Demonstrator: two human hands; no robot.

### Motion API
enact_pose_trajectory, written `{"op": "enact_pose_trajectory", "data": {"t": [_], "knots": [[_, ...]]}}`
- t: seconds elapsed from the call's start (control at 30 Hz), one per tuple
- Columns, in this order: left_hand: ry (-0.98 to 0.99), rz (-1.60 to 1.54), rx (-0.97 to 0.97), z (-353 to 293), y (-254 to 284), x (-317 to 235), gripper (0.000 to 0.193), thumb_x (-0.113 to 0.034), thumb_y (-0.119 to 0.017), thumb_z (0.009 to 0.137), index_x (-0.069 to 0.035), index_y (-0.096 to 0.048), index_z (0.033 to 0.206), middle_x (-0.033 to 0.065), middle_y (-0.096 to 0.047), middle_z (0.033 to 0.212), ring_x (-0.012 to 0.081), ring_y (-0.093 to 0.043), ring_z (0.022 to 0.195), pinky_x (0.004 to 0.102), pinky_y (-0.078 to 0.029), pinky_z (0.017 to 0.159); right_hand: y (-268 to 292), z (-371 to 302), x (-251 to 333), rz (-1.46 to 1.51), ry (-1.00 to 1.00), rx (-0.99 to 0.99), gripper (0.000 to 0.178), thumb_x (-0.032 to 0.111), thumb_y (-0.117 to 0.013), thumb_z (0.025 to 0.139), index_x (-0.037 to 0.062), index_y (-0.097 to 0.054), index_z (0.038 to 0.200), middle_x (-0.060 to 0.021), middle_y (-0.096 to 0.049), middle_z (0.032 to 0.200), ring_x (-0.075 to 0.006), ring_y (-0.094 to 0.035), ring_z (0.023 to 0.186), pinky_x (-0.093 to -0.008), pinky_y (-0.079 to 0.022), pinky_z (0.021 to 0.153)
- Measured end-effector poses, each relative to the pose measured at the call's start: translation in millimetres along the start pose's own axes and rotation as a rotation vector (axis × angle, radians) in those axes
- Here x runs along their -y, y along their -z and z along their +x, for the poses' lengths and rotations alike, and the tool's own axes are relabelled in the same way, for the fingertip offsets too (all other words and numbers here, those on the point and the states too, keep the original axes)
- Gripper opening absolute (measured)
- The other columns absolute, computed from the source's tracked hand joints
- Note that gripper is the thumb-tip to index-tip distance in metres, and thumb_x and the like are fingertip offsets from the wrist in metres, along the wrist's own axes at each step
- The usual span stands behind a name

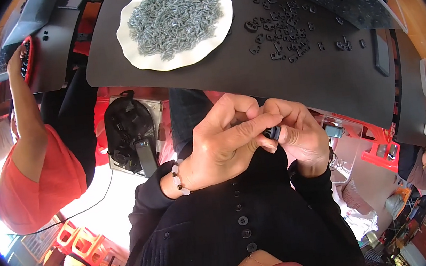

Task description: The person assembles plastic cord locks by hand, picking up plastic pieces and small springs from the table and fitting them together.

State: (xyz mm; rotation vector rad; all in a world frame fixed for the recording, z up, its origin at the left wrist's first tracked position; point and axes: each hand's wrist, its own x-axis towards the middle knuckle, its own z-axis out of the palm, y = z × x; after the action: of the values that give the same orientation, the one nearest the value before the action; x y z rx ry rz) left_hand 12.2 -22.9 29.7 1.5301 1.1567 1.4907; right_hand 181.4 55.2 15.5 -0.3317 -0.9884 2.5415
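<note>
Black piece [272, 133] is pinched by left hand [224, 143] and right hand [305, 139] together, bodyward of tabletop [342, 82] near edge; long axis can't be told, partly covered.

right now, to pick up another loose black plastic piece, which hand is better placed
Probably the right hand: it is nearer the loose black plastic pieces on the table, while the left hand sits farther left. Both hold a black part.

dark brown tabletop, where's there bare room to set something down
The dark brown tabletop is barest between the scattered black plastic parts and its front edge, left of the flat dark rectangular slab. A narrower bare strip runs left of the white scalloped plate. Upper right is crowded with those parts and the transparent plastic bin.
</note>
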Motion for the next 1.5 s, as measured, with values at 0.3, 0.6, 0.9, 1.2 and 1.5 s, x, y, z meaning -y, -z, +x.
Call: {"op": "enact_pose_trajectory", "data": {"t": [0.3, 0.6, 0.9, 1.2, 1.5], "knots": [[0.033, -0.077, -0.006, -4.6, -3.2, 2.5, 0.042, 0.025, -0.063, 0.077, 0.002, -0.071, 0.111, 0.0098, -0.049, 0.107, 0.0179, -0.067, 0.084, 0.0256, -0.063, 0.069, -7.6, -1.9, 3.8, 0.029, -0.013, -0.048, 0.027, 0.026, -0.068, 0.093, 0.0007, -0.059, 0.098, -0.0013, -0.055, 0.087, -0.0105, -0.052, 0.078, -0.0252, -0.043, 0.072], [0.018, 0.149, -0.006, -2.2, 2.3, 1.7, 0.038, 0.015, -0.074, 0.075, -0.001, -0.072, 0.110, 0.0087, -0.052, 0.105, 0.0136, -0.063, 0.081, 0.0233, -0.056, 0.066, -3.5, 4.3, 0.9, 0.014, -0.038, -0.066, 0.029, 0.026, -0.067, 0.094, -0.0011, -0.062, 0.102, -0.0022, -0.057, 0.090, -0.0112, -0.055, 0.080, -0.0280, -0.050, 0.077], [0.072, 0.137, -0.090, 0.3, 5.1, 15.8, 0.039, 0.002, -0.079, 0.077, -0.002, -0.071, 0.115, 0.0064, -0.052, 0.104, 0.0105, -0.061, 0.078, 0.0226, -0.052, 0.064, -6.8, 10.0, 0.0, -0.026, -0.008, -0.195, 0.040, 0.031, -0.053, 0.102, -0.0046, -0.057, 0.119, -0.0039, -0.060, 0.091, -0.0106, -0.060, 0.084, -0.0324, -0.057, 0.085], [0.034, 0.092, -0.161, 3.6, 2.7, 19.7, 0.039, 0.004, -0.081, 0.074, -0.002, -0.072, 0.111, 0.0057, -0.051, 0.098, 0.0103, -0.056, 0.072, 0.0234, -0.049, 0.058, -1.5, 9.4, -3.2, -0.030, 0.009, -0.228, 0.036, 0.029, -0.052, 0.103, -0.0043, -0.059, 0.115, -0.0034, -0.059, 0.089, -0.0103, -0.060, 0.080, -0.0327, -0.056, 0.083], [0.012, 0.114, -0.147, 6.1, 4.0, 22.0, 0.036, 0.003, -0.081, 0.074, -0.002, -0.073, 0.110, 0.0062, -0.052, 0.098, 0.0106, -0.059, 0.072, 0.0238, -0.050, 0.059, -1.4, 10.5, -4.1, -0.025, 0.014, -0.257, 0.038, 0.030, -0.051, 0.103, -0.0048, -0.061, 0.116, -0.0031, -0.059, 0.088, -0.0120, -0.058, 0.079, -0.0314, -0.053, 0.079]]}}
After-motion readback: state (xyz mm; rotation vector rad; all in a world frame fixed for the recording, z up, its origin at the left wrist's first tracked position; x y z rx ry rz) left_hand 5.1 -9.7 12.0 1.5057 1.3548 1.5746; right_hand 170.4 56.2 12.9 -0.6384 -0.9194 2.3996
